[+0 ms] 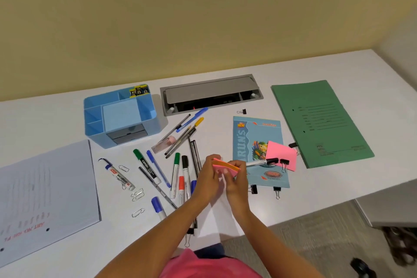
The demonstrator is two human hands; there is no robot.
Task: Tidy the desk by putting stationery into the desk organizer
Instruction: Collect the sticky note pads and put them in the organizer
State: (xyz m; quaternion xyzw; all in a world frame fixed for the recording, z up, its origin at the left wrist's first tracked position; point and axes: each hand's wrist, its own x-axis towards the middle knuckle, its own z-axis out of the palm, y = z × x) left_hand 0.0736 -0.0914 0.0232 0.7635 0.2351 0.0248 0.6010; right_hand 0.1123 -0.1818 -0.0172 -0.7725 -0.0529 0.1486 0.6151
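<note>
Pinches sticky-note pad [226, 166] between left hand [206, 179] and right hand [237, 184]; risks shedding sheets onto scattered markers [175, 174] through uneven, slack grip.

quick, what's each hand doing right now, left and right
Left hand: holding one end of the sticky note pad.
Right hand: holding the other end of the same pad.

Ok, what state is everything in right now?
left hand: gripping the sticky notes
right hand: gripping the sticky notes
sticky notes: held off the desk
desk organizer: upright, drawers shut
cable hatch: flap open
green folder: closed, flat
notebook: closed, flat
markers: capped, loose on desk
</note>
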